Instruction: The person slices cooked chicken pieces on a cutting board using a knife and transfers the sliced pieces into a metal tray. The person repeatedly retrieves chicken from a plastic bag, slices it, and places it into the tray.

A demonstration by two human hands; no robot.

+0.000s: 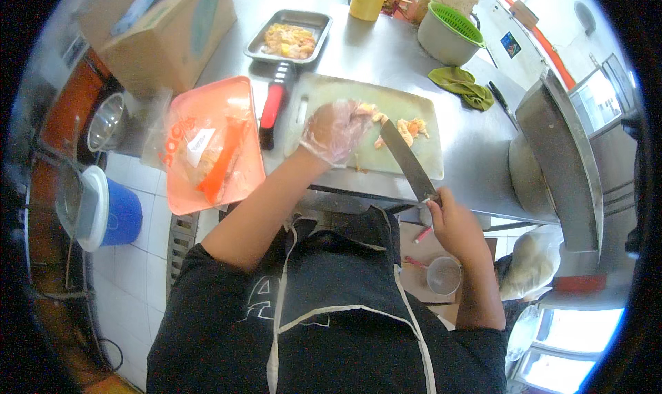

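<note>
My left hand (335, 127), in a clear plastic glove, grips a piece of raw chicken (379, 114) over the pale green cutting board (331, 86). In my bare right hand (455, 219) is the handle of a broad-bladed knife (408, 158). Its blade slants up and left across the board, its tip beside the held piece. Right of the blade lie cut pieces of raw chicken (412, 129). A small scrap rests near the board's front edge. The fingertips of my left hand are partly hidden by the glove and the meat.
Beyond the board stands a metal tray (323, 29) of chicken pieces. On the left are a red-and-black handle (272, 107), a pink tray (248, 151) with a plastic bag, and a cardboard box (170, 37). A green cloth (463, 86), another knife (502, 104) and a pot (447, 42) with a green strainer lie right.
</note>
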